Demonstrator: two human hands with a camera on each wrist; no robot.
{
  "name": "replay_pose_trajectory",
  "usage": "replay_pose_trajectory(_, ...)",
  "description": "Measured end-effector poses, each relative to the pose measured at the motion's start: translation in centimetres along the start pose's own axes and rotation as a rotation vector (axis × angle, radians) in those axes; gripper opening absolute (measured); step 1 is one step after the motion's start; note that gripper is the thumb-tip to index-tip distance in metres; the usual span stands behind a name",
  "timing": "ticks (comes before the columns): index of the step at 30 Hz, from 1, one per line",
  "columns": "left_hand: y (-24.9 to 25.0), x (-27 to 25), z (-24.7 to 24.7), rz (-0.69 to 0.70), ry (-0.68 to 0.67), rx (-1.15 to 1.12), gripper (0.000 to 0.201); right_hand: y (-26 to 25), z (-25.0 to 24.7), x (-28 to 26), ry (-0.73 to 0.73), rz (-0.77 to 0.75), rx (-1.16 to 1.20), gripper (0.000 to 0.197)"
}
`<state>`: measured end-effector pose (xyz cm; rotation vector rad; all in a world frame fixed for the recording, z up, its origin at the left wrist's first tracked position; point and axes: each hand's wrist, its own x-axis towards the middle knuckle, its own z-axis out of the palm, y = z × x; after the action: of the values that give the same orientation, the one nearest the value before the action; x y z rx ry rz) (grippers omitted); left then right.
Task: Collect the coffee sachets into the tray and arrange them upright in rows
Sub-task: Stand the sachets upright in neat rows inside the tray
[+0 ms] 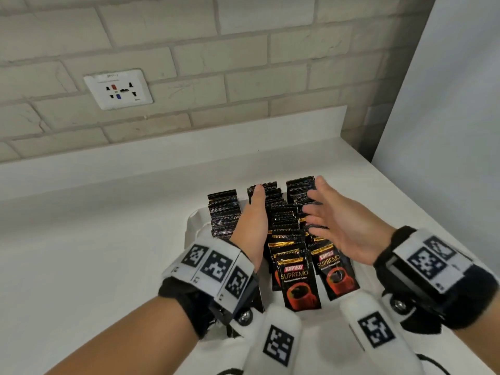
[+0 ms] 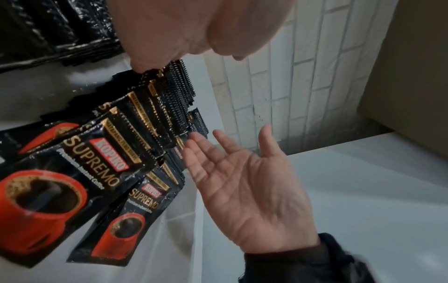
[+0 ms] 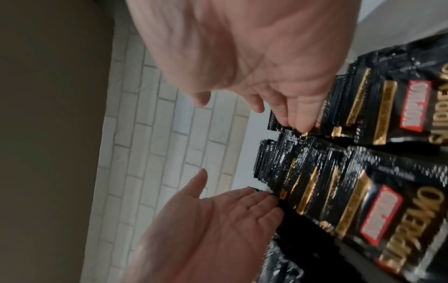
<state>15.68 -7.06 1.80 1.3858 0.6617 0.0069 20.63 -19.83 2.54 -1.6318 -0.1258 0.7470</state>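
Note:
Several black Kopiko Supremo coffee sachets (image 1: 299, 280) stand leaning in three rows inside a white tray (image 1: 195, 220) on the counter. My left hand (image 1: 254, 215) lies flat with straight fingers between the left row (image 1: 223, 212) and the middle row, edge against the sachets. My right hand (image 1: 332, 220) is open, palm facing left, fingers spread beside the right row (image 1: 300, 189). The left wrist view shows the right palm (image 2: 244, 183) close to the sachets (image 2: 101, 153). In the right wrist view both palms face each other beside the sachet tops (image 3: 315, 181). Neither hand holds anything.
A brick wall with a socket plate (image 1: 118, 89) stands behind the white counter (image 1: 94, 226). A white panel (image 1: 446, 90) closes the right side. White marker-tagged mounts (image 1: 278, 345) sit below my wrists.

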Motion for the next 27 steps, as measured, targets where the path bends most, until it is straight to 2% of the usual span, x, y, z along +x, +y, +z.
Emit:
replay_pose_trajectory(3,0.1,0.1,-0.2,-0.029,0.002,0.075,0.064,-0.2,-0.2,0.2,0.051,-0.085,-0.350,0.054)
replay_pose_trajectory(6,0.2,0.3,-0.5,-0.043,0.011,0.148,0.078,-0.2,-1.2,0.8,0.037,-0.170,-0.707,0.035)
replay_pose_trajectory(8,0.1,0.4,-0.8,-0.037,0.015,0.126,0.076,-0.4,-2.0,1.3,0.024,-0.208,-0.894,0.029)
replay_pose_trajectory(11,-0.1,0.8,-0.9,-0.033,-0.004,0.067,0.071,-1.2,-2.5,1.9,-0.019,-0.223,-1.129,0.031)
replay_pose_trajectory(14,-0.3,1.2,-0.9,-0.004,0.010,0.077,0.069,-1.7,-2.1,2.4,-0.152,-0.155,-1.361,0.036)
replay_pose_trajectory(17,0.2,0.4,-0.5,0.003,-0.036,0.091,0.053,-1.5,-1.5,2.5,-0.267,-0.088,-1.446,0.046)
replay_pose_trajectory(20,0.9,-0.7,-0.4,0.051,-0.045,0.113,0.029,-1.5,-1.4,2.4,-0.278,-0.074,-1.523,0.050)
replay_pose_trajectory(24,0.4,0.1,-0.9,0.053,-0.064,0.075,0.047,-1.5,-1.6,1.9,-0.252,0.006,-1.648,0.048)
replay_pose_trajectory(27,0.5,-0.1,-1.0,0.024,-0.060,0.044,0.046,-1.6,-1.7,1.6,-0.247,0.031,-1.553,0.047)
